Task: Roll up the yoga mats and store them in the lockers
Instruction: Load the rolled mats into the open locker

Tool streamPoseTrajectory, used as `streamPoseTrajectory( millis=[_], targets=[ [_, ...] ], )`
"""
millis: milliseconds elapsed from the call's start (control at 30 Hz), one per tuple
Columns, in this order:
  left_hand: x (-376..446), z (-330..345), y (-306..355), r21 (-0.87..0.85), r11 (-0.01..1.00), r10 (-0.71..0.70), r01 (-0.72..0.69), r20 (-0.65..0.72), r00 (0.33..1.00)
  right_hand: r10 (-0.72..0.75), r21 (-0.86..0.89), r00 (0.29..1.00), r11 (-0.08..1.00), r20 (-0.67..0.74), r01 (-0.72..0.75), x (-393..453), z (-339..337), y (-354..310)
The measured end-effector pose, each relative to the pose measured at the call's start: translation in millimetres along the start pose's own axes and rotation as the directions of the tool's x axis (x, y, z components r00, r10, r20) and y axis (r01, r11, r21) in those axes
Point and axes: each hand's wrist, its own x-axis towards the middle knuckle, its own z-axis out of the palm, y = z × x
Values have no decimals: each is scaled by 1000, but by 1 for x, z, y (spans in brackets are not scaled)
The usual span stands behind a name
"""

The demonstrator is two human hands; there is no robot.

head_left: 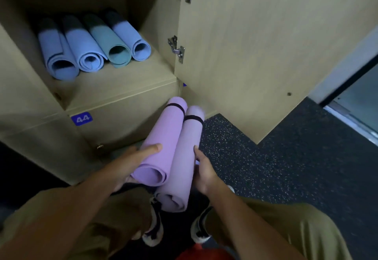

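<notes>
Two rolled purple mats [173,143], centre frame, long axes pointing up-frame toward open locker [122,79]; left hand [131,163] and right hand [204,169] clasp near ends, fingers wrapped.

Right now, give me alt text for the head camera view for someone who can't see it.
Two hands, left hand and right hand, hold two rolled purple mats side by side, pointed toward an open locker. Four rolled mats, three blue and one teal, already lie on its shelf, beside the open door.
</notes>
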Motion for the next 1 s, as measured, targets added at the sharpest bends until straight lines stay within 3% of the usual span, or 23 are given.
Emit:
streamPoseTrajectory(
  millis=[167,267,467,600,733,867,1000],
  targets=[
    [-51,-2,-19,-199,968,136,-153,-98,986,27,-118,985,993,171,-7,-48,17,-9],
    [-73,-3,-20,-285,932,189,-223,-144,971,-40,-177,978,981,203,77,-64,27,-17],
    [-108,0,-9,-352,855,311,-380,-239,920,-52,-377,963,913,263,153,-83,53,-55],
    [-117,-10,3,-369,801,379,-472,-299,876,-108,-397,932,883,347,250,-93,90,-81],
    [-111,-33,20,-369,776,446,-512,-253,859,-159,-383,901,865,403,324,-103,122,-103],
    [-98,-61,42,-423,731,485,-535,-230,844,-61,-427,873,854,483,296,-93,162,-124],
    [-79,-88,59,-447,708,455,-546,-303,838,-123,-499,889,790,441,357,-69,208,-133]
  ],
)
